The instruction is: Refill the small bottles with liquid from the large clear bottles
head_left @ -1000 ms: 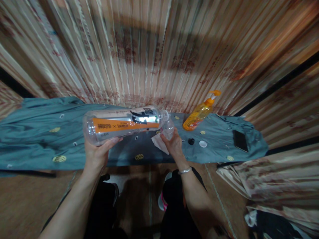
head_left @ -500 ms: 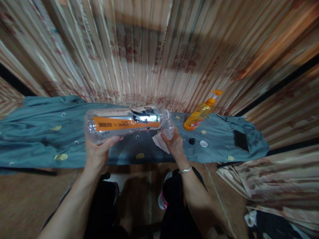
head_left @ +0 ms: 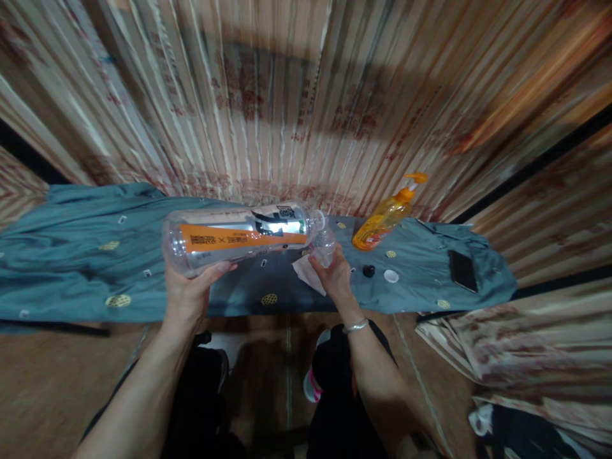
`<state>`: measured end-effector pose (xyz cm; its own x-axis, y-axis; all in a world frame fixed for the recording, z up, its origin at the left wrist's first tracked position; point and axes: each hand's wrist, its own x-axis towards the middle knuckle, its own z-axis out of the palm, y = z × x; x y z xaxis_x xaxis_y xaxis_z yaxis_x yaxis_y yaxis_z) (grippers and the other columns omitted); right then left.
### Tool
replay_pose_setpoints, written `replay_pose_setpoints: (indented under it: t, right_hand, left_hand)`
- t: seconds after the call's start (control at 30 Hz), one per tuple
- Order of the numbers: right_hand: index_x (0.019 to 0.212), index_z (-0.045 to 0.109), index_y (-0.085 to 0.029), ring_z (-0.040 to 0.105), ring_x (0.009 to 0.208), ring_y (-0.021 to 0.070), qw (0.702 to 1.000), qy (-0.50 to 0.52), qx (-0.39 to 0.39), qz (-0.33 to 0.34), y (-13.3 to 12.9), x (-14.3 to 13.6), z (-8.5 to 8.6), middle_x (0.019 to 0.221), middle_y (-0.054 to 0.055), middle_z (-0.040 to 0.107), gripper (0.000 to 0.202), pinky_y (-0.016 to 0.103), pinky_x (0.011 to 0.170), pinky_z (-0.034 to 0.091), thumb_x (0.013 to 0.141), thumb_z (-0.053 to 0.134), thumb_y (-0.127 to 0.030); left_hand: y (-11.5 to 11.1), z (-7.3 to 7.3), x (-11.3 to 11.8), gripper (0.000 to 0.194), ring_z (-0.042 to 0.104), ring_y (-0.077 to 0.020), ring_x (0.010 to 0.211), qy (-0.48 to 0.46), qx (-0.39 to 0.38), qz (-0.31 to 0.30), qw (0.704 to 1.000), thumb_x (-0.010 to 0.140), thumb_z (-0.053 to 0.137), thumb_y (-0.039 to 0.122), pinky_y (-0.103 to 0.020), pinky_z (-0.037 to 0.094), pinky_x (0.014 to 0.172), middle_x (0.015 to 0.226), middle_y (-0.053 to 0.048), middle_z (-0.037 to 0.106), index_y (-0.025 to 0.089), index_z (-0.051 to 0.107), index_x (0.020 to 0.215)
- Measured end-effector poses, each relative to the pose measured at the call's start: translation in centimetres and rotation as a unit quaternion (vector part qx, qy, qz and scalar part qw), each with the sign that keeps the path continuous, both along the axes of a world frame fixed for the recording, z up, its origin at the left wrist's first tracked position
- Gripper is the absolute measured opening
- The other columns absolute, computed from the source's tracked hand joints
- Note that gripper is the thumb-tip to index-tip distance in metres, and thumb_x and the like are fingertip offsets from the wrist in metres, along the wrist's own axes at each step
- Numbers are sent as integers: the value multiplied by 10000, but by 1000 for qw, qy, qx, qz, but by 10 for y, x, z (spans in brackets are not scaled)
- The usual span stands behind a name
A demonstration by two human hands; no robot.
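Clear bottle [head_left: 239, 236] on its side, left hand [head_left: 189, 293] curled round it; right hand [head_left: 335, 277] closed on small clear container [head_left: 323, 247].

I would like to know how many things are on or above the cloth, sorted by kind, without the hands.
Bottles: 3 (large labelled bottle, small clear bottle, pump bottle)
Small round pieces: 2 (black piece, white piece)
Phone-like black slab: 1
White sheet: 1
Total: 7
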<state>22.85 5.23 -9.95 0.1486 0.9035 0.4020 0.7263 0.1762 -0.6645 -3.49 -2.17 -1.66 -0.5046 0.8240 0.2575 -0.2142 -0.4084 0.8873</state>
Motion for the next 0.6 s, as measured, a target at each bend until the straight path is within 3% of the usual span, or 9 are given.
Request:
replay_pose_setpoints:
  t: [0.3, 0.6]
  right_hand:
    - [1327, 567, -134, 758, 1013, 329, 1000, -6, 14, 5, 0, 1, -2, 1141, 179, 783, 590, 428, 851, 600, 832, 758, -394]
    - [1326, 576, -127, 763, 1008, 333, 1000, -4, 18, 0, 1, 0, -5, 1141, 181, 782, 598, 423, 854, 606, 836, 757, -417]
  left_hand:
    - [0, 1, 2, 872, 734, -185, 711, -27, -10, 8, 1000, 423, 1017, 275, -289, 647, 580, 918, -9, 757, 205, 610, 1190]
    - [1, -2, -1, 795, 750, -207, 777, -25, -7, -5, 1000, 427, 1011, 241, -302, 647, 587, 1031, -50, 740, 189, 612, 1113]
